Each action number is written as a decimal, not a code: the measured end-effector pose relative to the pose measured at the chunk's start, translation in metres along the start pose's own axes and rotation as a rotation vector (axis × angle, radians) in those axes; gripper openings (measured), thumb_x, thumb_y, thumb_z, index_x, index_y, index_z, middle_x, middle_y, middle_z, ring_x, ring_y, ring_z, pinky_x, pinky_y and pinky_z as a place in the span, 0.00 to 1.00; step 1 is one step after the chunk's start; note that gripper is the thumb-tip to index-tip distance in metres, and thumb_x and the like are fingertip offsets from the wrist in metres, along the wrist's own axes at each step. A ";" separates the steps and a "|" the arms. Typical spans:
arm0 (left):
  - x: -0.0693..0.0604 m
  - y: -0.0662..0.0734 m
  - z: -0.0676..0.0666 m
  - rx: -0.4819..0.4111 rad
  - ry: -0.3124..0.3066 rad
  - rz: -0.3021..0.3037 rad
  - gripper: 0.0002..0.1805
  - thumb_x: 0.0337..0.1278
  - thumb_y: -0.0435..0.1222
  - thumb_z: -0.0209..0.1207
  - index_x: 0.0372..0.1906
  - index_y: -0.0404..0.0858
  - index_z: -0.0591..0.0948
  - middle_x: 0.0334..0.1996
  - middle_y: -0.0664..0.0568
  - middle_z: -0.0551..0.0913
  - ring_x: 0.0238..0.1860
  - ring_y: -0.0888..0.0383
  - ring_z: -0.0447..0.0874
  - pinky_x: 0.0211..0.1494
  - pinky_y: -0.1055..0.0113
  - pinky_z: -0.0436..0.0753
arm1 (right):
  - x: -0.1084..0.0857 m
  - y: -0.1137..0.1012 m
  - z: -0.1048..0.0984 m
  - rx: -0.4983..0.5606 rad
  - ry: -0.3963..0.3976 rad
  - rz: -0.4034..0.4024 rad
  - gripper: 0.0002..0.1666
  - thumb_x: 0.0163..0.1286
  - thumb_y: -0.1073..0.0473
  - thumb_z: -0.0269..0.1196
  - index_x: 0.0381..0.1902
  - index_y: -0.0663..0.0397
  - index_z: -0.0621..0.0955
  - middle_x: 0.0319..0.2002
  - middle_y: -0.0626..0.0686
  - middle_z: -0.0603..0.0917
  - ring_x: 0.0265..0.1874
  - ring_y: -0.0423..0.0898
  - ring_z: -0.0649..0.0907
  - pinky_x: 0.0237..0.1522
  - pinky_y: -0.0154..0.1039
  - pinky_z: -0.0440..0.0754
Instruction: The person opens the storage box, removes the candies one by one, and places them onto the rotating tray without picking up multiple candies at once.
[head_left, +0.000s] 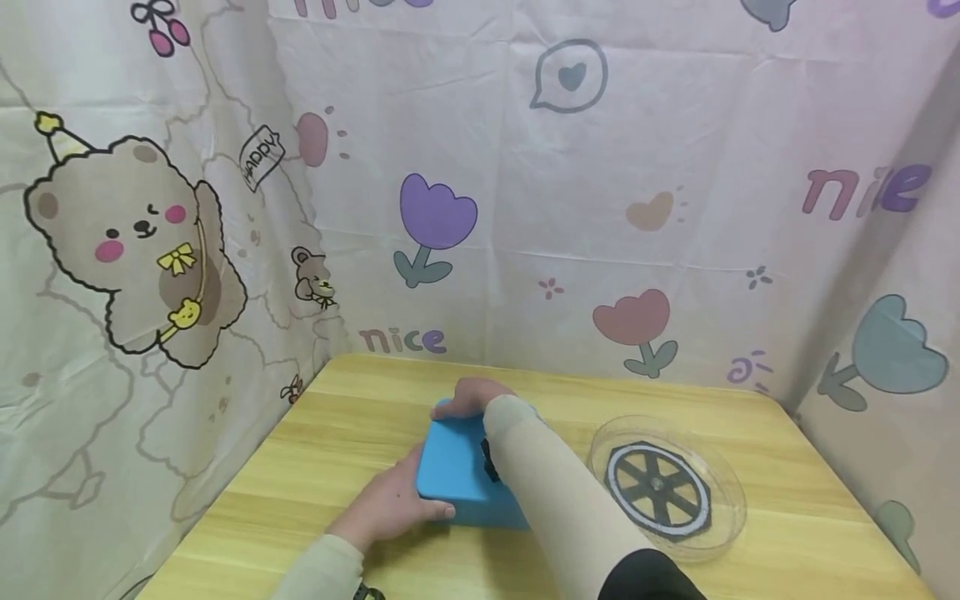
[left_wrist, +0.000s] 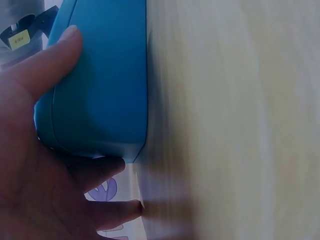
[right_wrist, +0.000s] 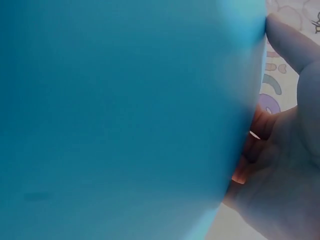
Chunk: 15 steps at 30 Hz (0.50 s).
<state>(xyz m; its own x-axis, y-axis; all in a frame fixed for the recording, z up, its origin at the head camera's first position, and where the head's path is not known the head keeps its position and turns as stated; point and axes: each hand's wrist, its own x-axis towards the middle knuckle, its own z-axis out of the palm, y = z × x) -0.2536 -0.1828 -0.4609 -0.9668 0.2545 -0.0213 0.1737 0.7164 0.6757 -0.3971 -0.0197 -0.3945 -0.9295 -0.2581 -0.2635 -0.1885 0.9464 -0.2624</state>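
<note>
Pale cloth (head_left: 517,250) printed with tulips, bears and "nice" hangs behind and on both sides of a yellow wood-grain table (head_left: 322,442). On the table, left of a clear round dish (head_left: 727,500) with a dark spoked wheel (head_left: 657,483) inside, sits a blue box (head_left: 453,462), and both hands touch it. The left hand (head_left: 393,500) cups the near left corner, thumb on the front face and fingers round the left side, one fingertip down at the table. The right hand (head_left: 474,397) reaches over the top to the far edge, its fingers curled behind and its thumb at the far left corner. So the box lies between the two hands, near to far. Its long axis I cannot tell, since the right sleeve (head_left: 562,492) covers much of the right end.
</note>
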 end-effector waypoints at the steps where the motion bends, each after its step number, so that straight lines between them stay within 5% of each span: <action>1: 0.000 0.000 0.000 0.002 0.001 -0.004 0.64 0.41 0.60 0.75 0.79 0.39 0.56 0.65 0.40 0.75 0.57 0.43 0.78 0.58 0.37 0.74 | 0.000 0.000 0.000 0.000 -0.004 -0.007 0.42 0.59 0.22 0.63 0.56 0.47 0.82 0.38 0.49 0.81 0.38 0.50 0.79 0.44 0.51 0.79; 15: -0.001 0.003 0.000 0.043 0.006 -0.021 0.68 0.36 0.66 0.75 0.81 0.41 0.55 0.65 0.38 0.74 0.58 0.41 0.77 0.57 0.35 0.74 | 0.016 0.011 -0.003 0.020 -0.100 0.001 0.46 0.52 0.18 0.62 0.55 0.45 0.82 0.40 0.49 0.81 0.40 0.51 0.79 0.42 0.52 0.78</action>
<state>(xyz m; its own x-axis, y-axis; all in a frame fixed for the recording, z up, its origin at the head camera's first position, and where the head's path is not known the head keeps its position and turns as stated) -0.2522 -0.1807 -0.4584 -0.9713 0.2358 -0.0307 0.1614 0.7486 0.6431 -0.4153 -0.0134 -0.3989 -0.8933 -0.2763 -0.3545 -0.1804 0.9429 -0.2801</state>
